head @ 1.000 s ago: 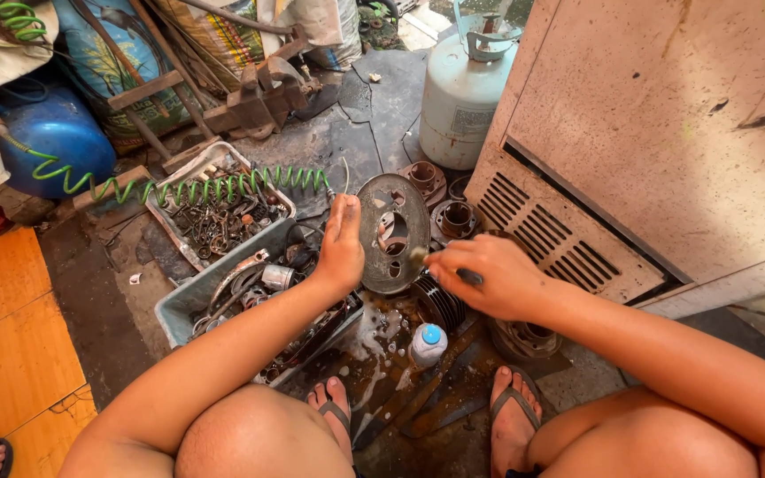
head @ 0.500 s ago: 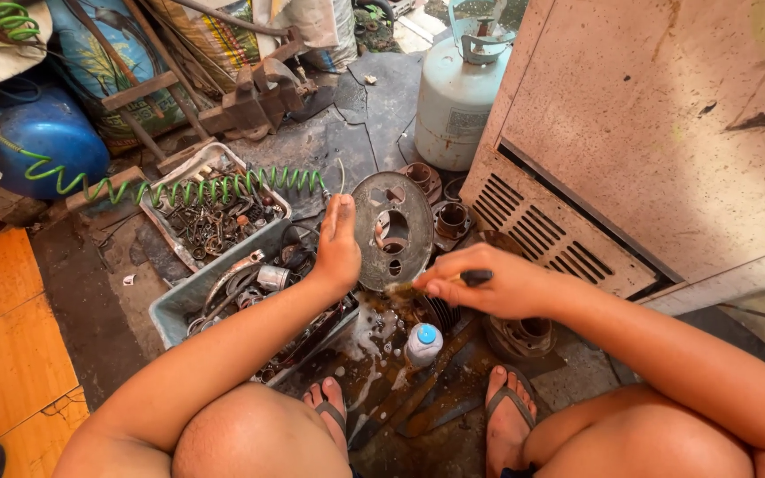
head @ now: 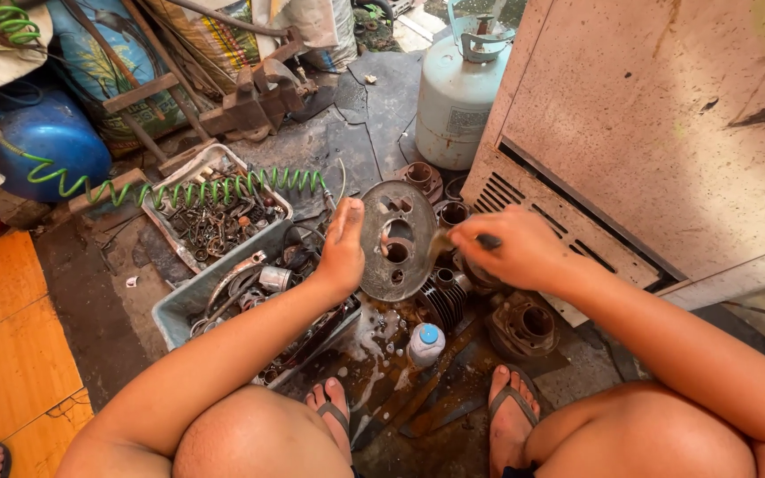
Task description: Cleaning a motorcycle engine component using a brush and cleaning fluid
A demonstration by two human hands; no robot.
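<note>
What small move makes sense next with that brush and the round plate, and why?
Probably stroke the brush across the round metal plate. The left hand props the plate on edge, and the right hand has the bristles right at its greasy face.

Bare concrete floor (head: 382, 115), dark, oil-stained, wet patch near its middle. Landmark: small white bottle with blue cap (head: 425, 343), standing in the wet patch. Left of it, grey plastic bin (head: 179, 314) of metal scrap. Right of it, finned engine cylinder (head: 524, 327). Far beyond it, pale gas cylinder (head: 458, 88). Beyond-left, rusty bench vise (head: 258, 102); blue tank (head: 55, 146) far left.
</note>
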